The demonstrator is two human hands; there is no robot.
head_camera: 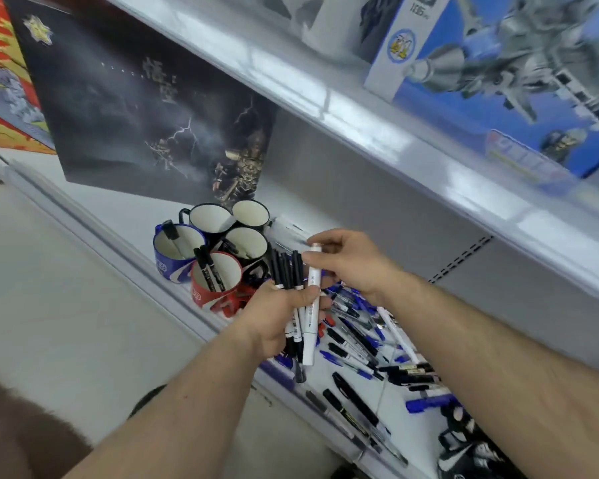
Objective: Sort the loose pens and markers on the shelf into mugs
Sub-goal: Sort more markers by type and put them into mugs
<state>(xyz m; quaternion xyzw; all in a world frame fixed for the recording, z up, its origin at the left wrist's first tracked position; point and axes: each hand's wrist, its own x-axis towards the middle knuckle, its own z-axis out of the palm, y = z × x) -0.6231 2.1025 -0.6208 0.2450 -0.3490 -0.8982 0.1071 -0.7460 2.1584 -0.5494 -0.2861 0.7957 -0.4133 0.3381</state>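
Note:
My left hand (277,316) grips a bunch of black-capped markers (287,269) upright above the shelf edge. A thick white marker (312,305) stands in that bunch, and my right hand (346,262) pinches its top end. Several mugs cluster on the shelf to the left: a red mug (215,281) with two black markers in it, a blue mug (173,252) holding one black marker, and black mugs (210,219) behind. Loose blue and black pens (357,337) lie scattered on the white shelf (118,216) under and right of my hands.
A large dark game box (146,105) stands behind the mugs. The upper shelf (360,108) overhangs closely and carries a blue model box (519,74). Black-and-white items (464,440) lie at the shelf's lower right. Pale floor lies to the left.

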